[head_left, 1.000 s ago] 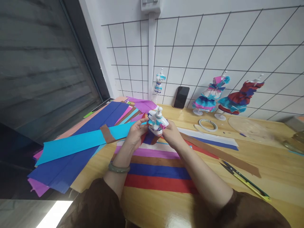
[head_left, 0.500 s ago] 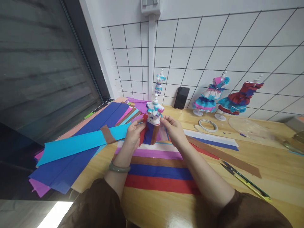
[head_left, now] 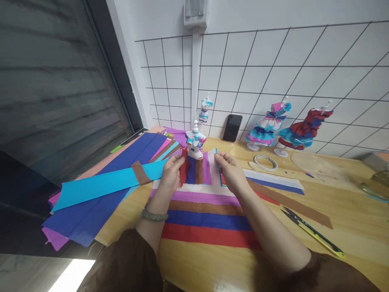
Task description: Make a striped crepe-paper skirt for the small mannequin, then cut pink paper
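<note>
The bench (head_left: pixel 358 219) in front of you carries a fanned stack of coloured paper (head_left: pixel 97 192) to your left and a wide striped sheet (head_left: pixel 209 235) between your forearms. To the right, by the wall, stand two dressed figures, one in a pink, white and blue dress (head_left: pixel 264 129) and one in a red and blue dress (head_left: pixel 306 127). The scissors (head_left: pixel 314 233) lie at your right, beyond the forearm.

Between your hands, above the far edge of the striped sheet, is a striped piece (head_left: pixel 207 168) with red, blue, brown, purple and white bands and a thin turquoise edge. The small white figure (head_left: pixel 195 142) stands at its top, its long axis close to upright; how the two are joined you cannot see. The phone (head_left: pixel 232 127) leans on the wall behind, with the tape roll (head_left: pixel 266 162) nearer you on its right.

Your left hand (head_left: pixel 172 172) has its grip pinched on the red end, close beside the figure, which lies just to its right. Your right hand (head_left: pixel 232 171) pinches the turquoise edge near its top; the figure lies to its left across the purple and white bands, so the left hand is nearer.
</note>
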A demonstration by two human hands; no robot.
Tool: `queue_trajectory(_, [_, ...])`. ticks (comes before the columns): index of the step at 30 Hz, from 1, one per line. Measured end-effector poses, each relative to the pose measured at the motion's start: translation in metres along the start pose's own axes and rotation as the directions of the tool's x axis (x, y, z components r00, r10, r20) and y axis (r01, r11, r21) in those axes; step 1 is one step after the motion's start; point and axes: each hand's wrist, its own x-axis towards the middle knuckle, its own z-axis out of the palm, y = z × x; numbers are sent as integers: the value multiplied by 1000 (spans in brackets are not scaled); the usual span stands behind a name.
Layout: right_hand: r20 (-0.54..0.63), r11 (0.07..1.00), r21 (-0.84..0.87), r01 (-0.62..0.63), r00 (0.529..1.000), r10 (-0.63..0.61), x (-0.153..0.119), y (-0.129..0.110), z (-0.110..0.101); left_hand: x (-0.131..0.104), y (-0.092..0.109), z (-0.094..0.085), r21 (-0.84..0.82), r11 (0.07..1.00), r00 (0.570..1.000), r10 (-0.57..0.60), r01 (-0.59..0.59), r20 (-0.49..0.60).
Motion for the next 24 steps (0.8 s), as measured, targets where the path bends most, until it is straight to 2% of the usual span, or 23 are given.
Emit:
queue_trajectory(7, [-51,999,1,36,998,-36,-14,-8,-6,-2,-1,3,49,999,996,-21,17,89])
queue_trajectory(11, [-89,985,-124,117,988,-129,-35,-17,-4,-3,-2,4,102,994,991,30,-44,134])
queue_trajectory(15, [-36,943,-263,203,975,-220,-58,-19,-2,-1,-4,2,131,987,988,75,-93,132])
queue_trajectory(19, [93,822,-450,349,934,-346,-77,-19,2,0,-6,2,154,980,985,104,-125,138])
queue_trajectory(24, [329,587,-583,562,823,-462,-90,-18,10,-1,-8,2,185,968,978,141,-169,155])
